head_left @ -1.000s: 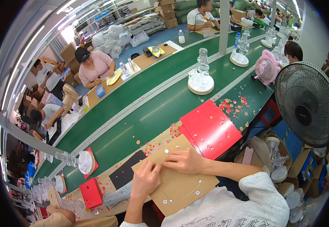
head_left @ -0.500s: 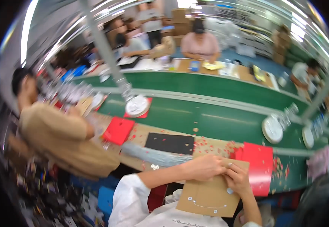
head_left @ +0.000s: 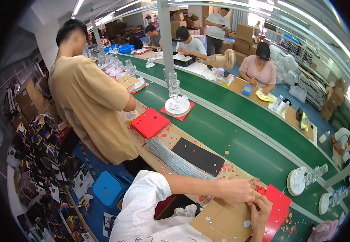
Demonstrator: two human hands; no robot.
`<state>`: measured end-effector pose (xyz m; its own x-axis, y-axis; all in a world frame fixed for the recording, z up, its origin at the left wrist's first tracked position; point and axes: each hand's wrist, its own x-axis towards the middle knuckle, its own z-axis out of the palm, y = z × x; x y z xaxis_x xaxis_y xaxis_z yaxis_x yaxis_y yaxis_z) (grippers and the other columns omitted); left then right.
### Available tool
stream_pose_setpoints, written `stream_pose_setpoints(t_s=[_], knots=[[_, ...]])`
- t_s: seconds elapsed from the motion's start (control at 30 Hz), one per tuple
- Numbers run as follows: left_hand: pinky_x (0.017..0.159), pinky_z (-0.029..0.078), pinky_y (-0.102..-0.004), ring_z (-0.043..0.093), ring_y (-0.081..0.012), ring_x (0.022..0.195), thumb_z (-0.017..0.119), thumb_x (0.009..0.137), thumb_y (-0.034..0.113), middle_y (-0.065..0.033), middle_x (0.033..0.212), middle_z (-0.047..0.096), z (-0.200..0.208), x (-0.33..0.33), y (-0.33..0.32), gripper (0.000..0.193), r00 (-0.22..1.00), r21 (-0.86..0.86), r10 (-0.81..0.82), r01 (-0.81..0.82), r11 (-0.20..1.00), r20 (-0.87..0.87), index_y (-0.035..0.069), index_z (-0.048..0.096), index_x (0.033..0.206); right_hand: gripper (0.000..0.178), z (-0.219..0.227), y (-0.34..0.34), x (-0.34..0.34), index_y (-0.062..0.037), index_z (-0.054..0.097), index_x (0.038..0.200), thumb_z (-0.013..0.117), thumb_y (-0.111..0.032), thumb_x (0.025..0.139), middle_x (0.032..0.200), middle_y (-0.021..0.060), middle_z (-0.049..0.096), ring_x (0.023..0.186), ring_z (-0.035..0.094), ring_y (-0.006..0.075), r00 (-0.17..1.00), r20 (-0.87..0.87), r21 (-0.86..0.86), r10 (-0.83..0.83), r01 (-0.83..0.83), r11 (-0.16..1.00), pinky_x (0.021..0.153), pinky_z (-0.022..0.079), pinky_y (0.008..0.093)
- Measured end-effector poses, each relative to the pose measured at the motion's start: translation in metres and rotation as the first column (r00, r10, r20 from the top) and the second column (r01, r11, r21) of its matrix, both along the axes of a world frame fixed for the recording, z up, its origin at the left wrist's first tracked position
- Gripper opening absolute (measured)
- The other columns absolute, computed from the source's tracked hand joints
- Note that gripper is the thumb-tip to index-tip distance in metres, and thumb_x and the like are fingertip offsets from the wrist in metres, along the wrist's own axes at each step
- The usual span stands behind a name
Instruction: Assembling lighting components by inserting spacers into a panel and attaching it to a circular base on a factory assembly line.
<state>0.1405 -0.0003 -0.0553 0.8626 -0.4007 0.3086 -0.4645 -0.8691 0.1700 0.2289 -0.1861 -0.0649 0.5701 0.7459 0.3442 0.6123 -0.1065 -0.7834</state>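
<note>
You work both hands at the upper edge of a brown board (head_left: 213, 220), which lies in front of your shirt at the near side of the desk (head_left: 149, 153). The fingers of your right hand (head_left: 260, 209) clamp the board's upper right corner; those of your left hand (head_left: 236, 191) bunch just beside them, though whether they grip anything cannot be told. White discs and a thin pale cord show on the board.

Your left forearm crosses in front of the near end of a grey wire bundle (head_left: 175, 158). Beyond it lies a black sheet (head_left: 198, 156), with a red stack (head_left: 150, 123) to its left and small red discs scattered around. A red sheet (head_left: 278, 207) sits just right of your hands, partly covered. On the green belt (head_left: 239, 155), clear figures (head_left: 174, 86) stand on round white bases. A co-worker in tan (head_left: 88, 109) stands at your left.
</note>
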Motion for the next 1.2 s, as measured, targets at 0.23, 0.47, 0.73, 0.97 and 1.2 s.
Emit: stream_pose_setpoints(t_s=[0.23,0.47,0.73,0.97,1.2], knots=[[0.058,0.050,-0.0413,0.068,-0.0272,0.069,0.072,0.063,0.020,-0.0068,0.066,0.066,0.004,0.009,-0.001,0.013,0.999,0.151,-0.025,0.019,0.988,0.033,0.010,0.069,0.070,0.015,-0.008,-0.020,0.015,0.0017,0.073,0.093,0.077,-0.001,0.079,0.106,0.0156,0.066,0.101,0.059,0.0274,0.983,0.184,-0.128,0.017,0.006,0.992,0.092,0.047,0.0396],[0.050,0.040,-0.0399,0.063,-0.0245,0.059,0.068,0.054,0.027,-0.0028,0.058,0.062,0.002,0.015,-0.002,0.014,0.987,0.251,-0.141,0.116,0.961,0.083,0.014,0.069,0.058,0.014,0.010,-0.011,0.007,0.0035,0.072,0.094,0.074,0.000,0.081,0.104,0.0147,0.068,0.110,0.059,0.0329,0.989,0.120,-0.164,0.085,-0.065,0.984,0.098,0.045,0.0407],[0.053,0.044,-0.0378,0.062,-0.0224,0.058,0.068,0.063,0.025,-0.0056,0.058,0.060,0.001,-0.003,-0.015,0.018,0.989,0.243,-0.124,0.101,0.965,0.083,0.008,0.065,0.058,0.013,0.015,0.000,0.010,0.0002,0.072,0.098,0.066,-0.006,0.088,0.105,0.0141,0.072,0.106,0.065,0.0304,0.968,0.231,-0.291,0.096,-0.025,0.956,0.094,0.050,0.0400],[0.052,0.043,-0.0331,0.059,-0.0203,0.056,0.061,0.072,0.018,-0.0077,0.061,0.060,-0.032,-0.011,-0.042,0.020,0.993,0.203,0.037,-0.060,0.977,0.116,0.004,0.062,0.058,0.012,0.006,0.010,0.036,-0.0004,0.065,0.084,0.072,0.001,0.074,0.107,0.0108,0.059,0.107,0.054,0.0308,0.948,0.004,-0.227,0.319,-0.310,0.923,0.096,0.044,0.0421],[0.046,0.036,-0.0299,0.053,-0.0139,0.055,0.064,0.072,0.019,-0.0040,0.058,0.052,-0.007,-0.019,-0.058,0.019,0.946,0.351,0.248,-0.310,0.884,0.211,0.006,0.061,0.059,0.004,0.032,0.041,0.068,-0.0029,0.065,0.086,0.068,-0.003,0.084,0.141,0.0102,0.050,0.123,0.051,0.0296,0.728,-0.178,-0.362,0.662,-0.674,0.643,0.102,0.047,0.0405]])
